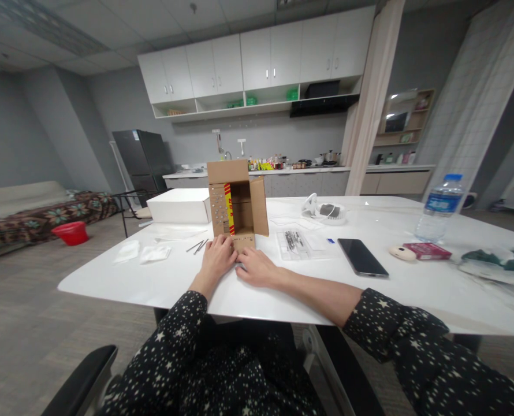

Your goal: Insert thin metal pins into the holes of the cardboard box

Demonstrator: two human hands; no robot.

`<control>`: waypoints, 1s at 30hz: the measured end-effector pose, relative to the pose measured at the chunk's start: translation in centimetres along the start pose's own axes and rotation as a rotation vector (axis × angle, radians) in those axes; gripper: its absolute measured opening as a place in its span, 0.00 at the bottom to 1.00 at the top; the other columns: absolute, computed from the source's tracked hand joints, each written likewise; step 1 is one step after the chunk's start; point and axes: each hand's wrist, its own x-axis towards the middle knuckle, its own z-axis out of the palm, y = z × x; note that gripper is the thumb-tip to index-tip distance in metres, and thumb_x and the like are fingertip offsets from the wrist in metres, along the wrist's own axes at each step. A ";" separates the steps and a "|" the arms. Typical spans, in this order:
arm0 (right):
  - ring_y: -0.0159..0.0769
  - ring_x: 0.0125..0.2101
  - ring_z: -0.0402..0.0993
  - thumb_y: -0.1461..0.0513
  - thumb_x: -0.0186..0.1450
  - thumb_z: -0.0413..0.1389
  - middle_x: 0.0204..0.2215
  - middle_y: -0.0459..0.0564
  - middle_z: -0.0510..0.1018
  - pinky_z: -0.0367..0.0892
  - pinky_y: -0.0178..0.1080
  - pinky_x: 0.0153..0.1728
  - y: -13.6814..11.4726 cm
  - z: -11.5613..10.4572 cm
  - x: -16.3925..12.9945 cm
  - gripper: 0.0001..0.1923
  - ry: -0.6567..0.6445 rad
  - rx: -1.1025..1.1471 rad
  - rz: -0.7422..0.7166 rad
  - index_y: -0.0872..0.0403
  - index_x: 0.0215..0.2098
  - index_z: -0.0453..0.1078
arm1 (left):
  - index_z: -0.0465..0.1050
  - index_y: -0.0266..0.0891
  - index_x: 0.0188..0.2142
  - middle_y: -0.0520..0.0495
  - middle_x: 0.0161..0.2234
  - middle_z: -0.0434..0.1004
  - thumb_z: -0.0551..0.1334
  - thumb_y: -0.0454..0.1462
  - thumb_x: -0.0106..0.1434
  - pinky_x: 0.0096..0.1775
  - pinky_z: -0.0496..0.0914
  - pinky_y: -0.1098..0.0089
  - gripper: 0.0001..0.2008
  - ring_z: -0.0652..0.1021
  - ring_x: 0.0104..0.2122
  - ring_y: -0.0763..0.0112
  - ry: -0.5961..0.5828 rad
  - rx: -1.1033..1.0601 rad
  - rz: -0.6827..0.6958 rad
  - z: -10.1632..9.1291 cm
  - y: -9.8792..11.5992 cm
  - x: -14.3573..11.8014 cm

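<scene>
A small brown cardboard box [238, 199] lies on its side on the white table [174, 283], its open mouth toward me and its flaps spread. Small screws or studs dot the left flap and the bottom flap. My left hand [217, 257] rests on the table with its fingers on the bottom flap. My right hand [257, 267] lies beside it, fingertips at the same flap's front edge. Whether either hand pinches a small part is hidden. Two thin metal pins [198, 247] lie just left of the box.
A white box [179, 205] stands left of the carton, with white packets [142, 253] in front. To the right lie a clear bag of small parts [293, 241], a black phone [361, 257], a red pack [427, 251] and a water bottle [439, 209].
</scene>
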 end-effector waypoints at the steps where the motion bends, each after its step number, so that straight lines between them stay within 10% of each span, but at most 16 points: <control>1: 0.42 0.43 0.68 0.59 0.67 0.51 0.42 0.56 0.73 0.63 0.43 0.44 0.0 0.0 0.0 0.15 0.002 0.003 -0.003 0.57 0.47 0.72 | 0.70 0.40 0.41 0.40 0.45 0.72 0.55 0.41 0.66 0.49 0.63 0.56 0.10 0.72 0.48 0.54 -0.003 -0.003 0.000 0.0 0.0 0.0; 30: 0.41 0.45 0.68 0.59 0.68 0.51 0.43 0.56 0.74 0.62 0.43 0.46 0.0 0.0 -0.1 0.14 0.013 0.030 -0.015 0.58 0.46 0.73 | 0.70 0.41 0.42 0.41 0.44 0.72 0.57 0.43 0.65 0.50 0.64 0.55 0.11 0.72 0.49 0.54 -0.009 -0.107 -0.052 0.2 -0.3 0.1</control>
